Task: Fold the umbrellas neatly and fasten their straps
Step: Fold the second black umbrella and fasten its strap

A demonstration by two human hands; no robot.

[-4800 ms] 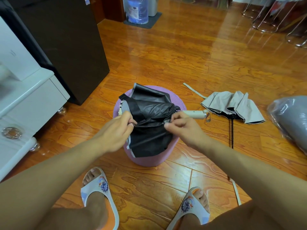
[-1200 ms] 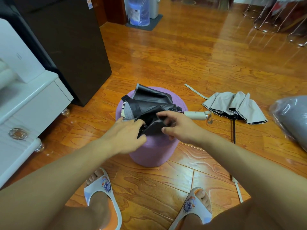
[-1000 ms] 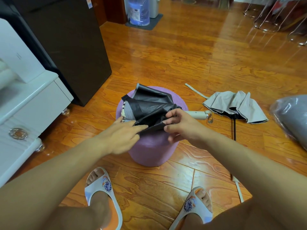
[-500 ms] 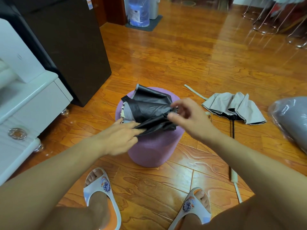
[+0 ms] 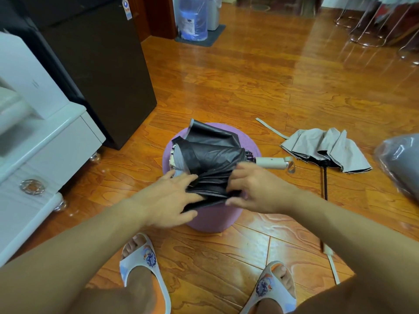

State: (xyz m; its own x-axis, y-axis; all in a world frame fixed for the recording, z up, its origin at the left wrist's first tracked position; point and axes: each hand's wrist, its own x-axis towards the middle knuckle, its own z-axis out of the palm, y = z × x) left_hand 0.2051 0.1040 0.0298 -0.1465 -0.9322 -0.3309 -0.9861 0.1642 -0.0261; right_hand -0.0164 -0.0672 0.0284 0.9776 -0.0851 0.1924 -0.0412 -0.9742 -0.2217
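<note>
Both hands gather a black umbrella on a purple stool.

Left hand lies flat on the folds, fingers straight and spread; right hand has fingers curled, pinching the fabric edge. A grey umbrella lies unfolded on the floor, right of the stool.

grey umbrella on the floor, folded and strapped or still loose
Loose. The grey umbrella lies on the floor with its canopy panels fanned out, shaft extended, and no strap around it.

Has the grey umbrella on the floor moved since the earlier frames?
No. The grey umbrella lies at the same spot beside the purple stool, on the same floorboards; only the camera shifted slightly.
</note>
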